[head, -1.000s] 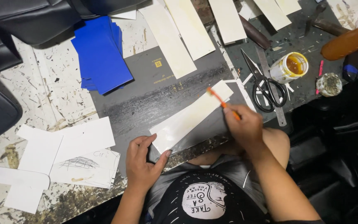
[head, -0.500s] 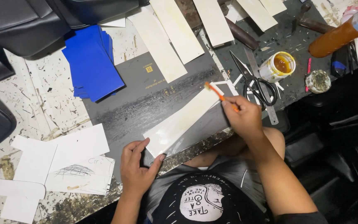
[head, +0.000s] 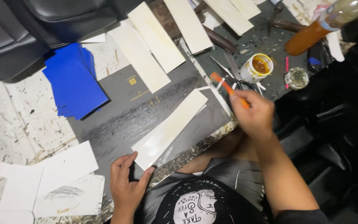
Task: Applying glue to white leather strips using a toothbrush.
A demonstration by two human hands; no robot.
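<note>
Fingers (head: 245,101) of the right hand (head: 253,114) are pinching a thin orange brush (head: 228,88), closed tight around its handle. The long pale strip (head: 170,126) is lying just to the left of those fingers and a bit lower, slanting from up near the brush tip down toward the left hand (head: 127,184). That hand is pressing flat, fingers spread, holding nothing, touching the strip's lower end on the dark bench (head: 117,124). The strip is looking cream-white, shiny and smooth. A small open pot (head: 258,67) is sitting just past the brush.
</note>
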